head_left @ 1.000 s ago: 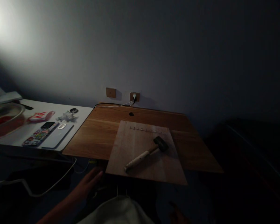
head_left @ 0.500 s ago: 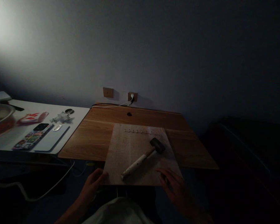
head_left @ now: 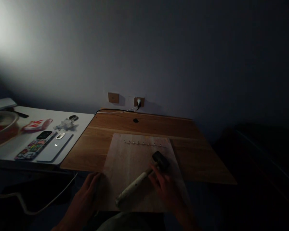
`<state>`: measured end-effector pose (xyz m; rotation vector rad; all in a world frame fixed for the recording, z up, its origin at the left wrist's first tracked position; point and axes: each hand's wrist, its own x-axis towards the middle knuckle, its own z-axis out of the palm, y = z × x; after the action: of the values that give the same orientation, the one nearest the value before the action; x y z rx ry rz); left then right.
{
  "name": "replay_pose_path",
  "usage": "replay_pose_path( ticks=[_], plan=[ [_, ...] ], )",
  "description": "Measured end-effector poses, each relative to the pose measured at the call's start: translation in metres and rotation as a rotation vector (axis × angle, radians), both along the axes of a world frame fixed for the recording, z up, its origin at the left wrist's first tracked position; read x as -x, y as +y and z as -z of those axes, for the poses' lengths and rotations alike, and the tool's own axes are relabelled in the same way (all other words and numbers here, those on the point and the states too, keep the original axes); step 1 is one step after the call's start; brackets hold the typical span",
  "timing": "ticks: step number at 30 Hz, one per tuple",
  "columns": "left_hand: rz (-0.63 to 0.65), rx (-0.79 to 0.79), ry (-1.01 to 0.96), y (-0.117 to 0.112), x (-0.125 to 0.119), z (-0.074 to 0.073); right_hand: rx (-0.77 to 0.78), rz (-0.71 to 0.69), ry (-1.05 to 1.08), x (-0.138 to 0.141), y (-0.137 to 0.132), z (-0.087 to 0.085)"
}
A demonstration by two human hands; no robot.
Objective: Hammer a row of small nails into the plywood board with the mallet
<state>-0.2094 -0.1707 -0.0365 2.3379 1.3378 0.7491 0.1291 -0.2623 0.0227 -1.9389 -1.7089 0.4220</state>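
Observation:
A wooden board (head_left: 120, 163) lies on the brown desk and juts over its front edge towards me. Across its far part runs a row of several small shiny metal pieces (head_left: 138, 142), like nails or screws, standing up. A hammer (head_left: 132, 189) with a black head and pale worn handle lies slantwise on the board, head to the far right. My right hand (head_left: 167, 189) has its thumb and forefinger closed about the handle just below the head. My left hand (head_left: 88, 187) grips the board's near left edge, its fingertips partly lost in shadow.
The brown desk (head_left: 86, 154) has a cable hole; a plug and cables sit at the wall socket (head_left: 139, 101). On the white table (head_left: 86, 118) at left are a phone (head_left: 55, 147), a patterned-case phone (head_left: 36, 146), a red-white packet (head_left: 37, 125), crumpled plastic (head_left: 66, 124) and a bowl (head_left: 4, 128).
My right hand has moved from the board's near right edge to the hammer's neck and closed on it. The board, with the hammer on it, sits nearer to me.

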Motion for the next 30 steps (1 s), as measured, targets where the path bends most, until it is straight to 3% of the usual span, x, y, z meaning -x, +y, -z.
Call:
replay_pose_path(
  ticks=[5, 9, 12, 16, 22, 26, 30],
  plan=[
    [0.012, -0.083, -0.023, -0.004, -0.005, 0.023, 0.089, 0.037, 0.032, 0.006, 0.0, 0.006],
    [0.128, -0.034, -0.025, -0.013, -0.022, 0.023, 0.067, 0.136, 0.102, -0.025, -0.002, 0.013],
    [0.248, -0.063, -0.005, -0.016, -0.058, 0.013, 0.04, 0.26, 0.123, -0.068, -0.006, 0.018],
    [0.445, -0.137, 0.101, -0.016, -0.121, 0.007, 0.005, 0.316, 0.157, -0.13, -0.013, 0.019],
    [0.48, -0.175, 0.206, -0.014, -0.207, 0.016, -0.049, 0.477, 0.149, -0.187, -0.022, 0.025],
    [0.51, -0.17, 0.232, -0.007, -0.238, 0.012, -0.089, 0.521, 0.13, -0.205, -0.026, 0.03],
    [0.528, -0.143, 0.199, -0.004, -0.244, 0.005, -0.092, 0.503, 0.08, -0.209, -0.031, 0.034]
  ],
)
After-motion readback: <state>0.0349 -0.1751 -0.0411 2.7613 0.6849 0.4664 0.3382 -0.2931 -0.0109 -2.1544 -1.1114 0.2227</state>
